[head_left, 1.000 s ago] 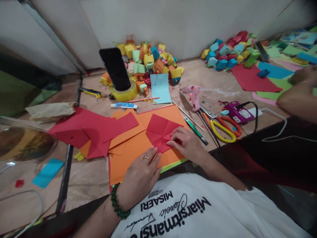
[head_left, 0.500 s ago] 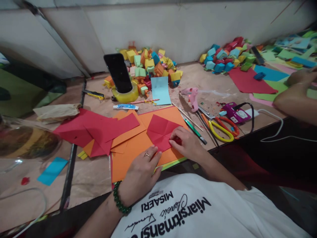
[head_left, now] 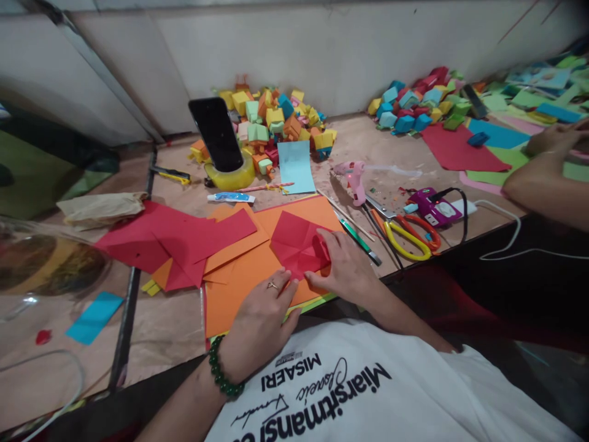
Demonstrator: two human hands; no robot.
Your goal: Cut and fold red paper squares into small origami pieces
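Observation:
A creased red sheet of paper (head_left: 293, 236) lies on a stack of orange paper (head_left: 239, 307), its right side folded up into a raised flap. My right hand (head_left: 347, 267) curls around that flap, with the thumb at the lower edge and the fingers behind it. At the sheet's bottom corner rest the fingertips of my left hand (head_left: 264, 310), stretched out with the thumb apart. A ring and a green bead bracelet (head_left: 221, 368) are on the left hand and wrist.
Behind stand a phone (head_left: 215, 135) in a tape roll (head_left: 232, 175) and a heap of folded paper pieces (head_left: 257, 132). To the right are a cutter (head_left: 359, 239), scissors (head_left: 407, 245), a pink glue gun (head_left: 354, 181) and a purple adapter (head_left: 435, 207). A co-worker's arm (head_left: 547, 178) reaches in.
My right hand has shifted its hold, its fingers spreading farther round the red paper, and the right side now stands up as a flap. My left hand has barely moved.

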